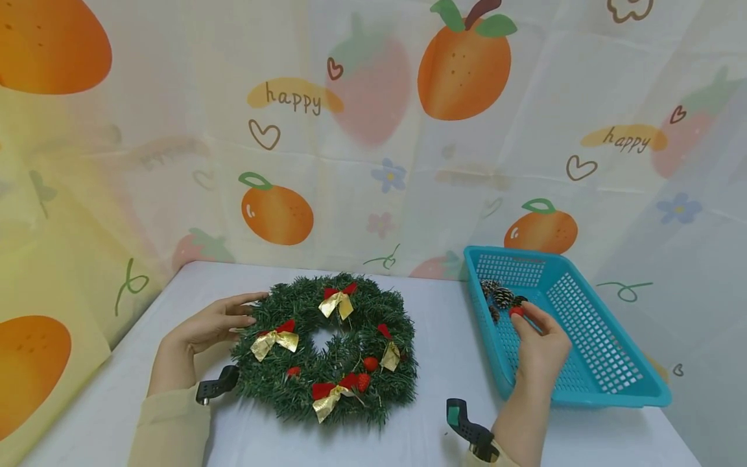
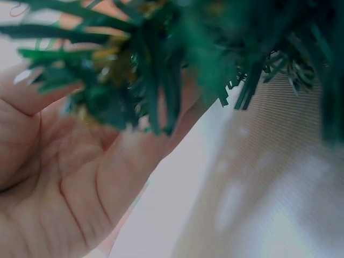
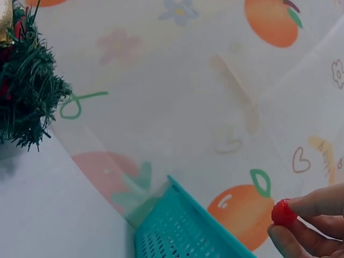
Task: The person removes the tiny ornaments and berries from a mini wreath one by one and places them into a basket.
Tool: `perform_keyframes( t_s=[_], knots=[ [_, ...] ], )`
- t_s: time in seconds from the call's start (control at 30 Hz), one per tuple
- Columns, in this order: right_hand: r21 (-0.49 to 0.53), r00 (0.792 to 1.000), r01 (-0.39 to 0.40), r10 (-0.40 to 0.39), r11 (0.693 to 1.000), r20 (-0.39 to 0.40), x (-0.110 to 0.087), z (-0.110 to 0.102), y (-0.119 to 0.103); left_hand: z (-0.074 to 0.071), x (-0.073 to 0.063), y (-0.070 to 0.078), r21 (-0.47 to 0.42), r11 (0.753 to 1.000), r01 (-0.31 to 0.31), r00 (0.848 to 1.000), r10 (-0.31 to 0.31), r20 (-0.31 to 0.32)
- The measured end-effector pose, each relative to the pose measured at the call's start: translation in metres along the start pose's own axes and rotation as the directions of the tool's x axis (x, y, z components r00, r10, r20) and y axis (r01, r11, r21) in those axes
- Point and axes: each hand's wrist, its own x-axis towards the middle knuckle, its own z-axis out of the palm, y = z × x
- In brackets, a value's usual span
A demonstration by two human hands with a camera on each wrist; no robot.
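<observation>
Low over the basket's left side, my right hand (image 1: 544,344) pinches a small red berry (image 3: 284,213) between thumb and fingertips. My left hand (image 1: 213,323) is at the left edge of a green wreath (image 1: 268,383), its fingers extended and touching the needles. In the left wrist view, foliage (image 2: 156,70) covers part of the palm and hides the fingertips. Red-and-gold bows (image 1: 337,303) sit around the ring. At its lower right are a round red berry (image 1: 370,364) and a strawberry-like one (image 1: 364,383).
A blue plastic basket (image 1: 607,397) stands on the right of the white table (image 1: 432,363). Several pinecones (image 1: 503,298) lie at its far left inside. A fruit-print cloth (image 1: 362,214) hangs behind the table.
</observation>
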Motion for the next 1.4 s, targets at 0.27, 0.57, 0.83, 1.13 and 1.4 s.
perform_keyframes(
  t_s=[0.27,0.57,0.83,1.13,1.4],
  knots=[
    [-0.008,0.999,-0.032,0.032,0.999,-0.036,0.0037,-0.0016,0.0048,0.0005,-0.0011,-0.0001,0.001,1.0,0.006,1.0,-0.006,-0.01],
    [0.012,0.997,-0.065,0.065,0.998,-0.045,0.0066,-0.0053,0.009,-0.0016,-0.0003,-0.0016,0.004,1.0,0.002,1.0,-0.002,0.0],
    [0.003,0.995,-0.087,0.087,0.996,-0.045,0.0079,-0.008,0.0085,-0.001,-0.0005,0.0004,-0.004,1.0,0.005,1.0,-0.005,-0.001],
    [0.001,0.995,-0.092,0.092,0.996,-0.024,0.0036,-0.0075,0.0047,0.0004,-0.0011,0.0026,-0.009,1.0,0.006,1.0,-0.006,-0.002],
    [0.018,0.999,-0.031,0.031,0.999,-0.029,0.001,-0.0026,0.0012,0.0013,-0.0014,0.004,-0.008,1.0,0.005,1.0,-0.005,0.001]
  ],
)
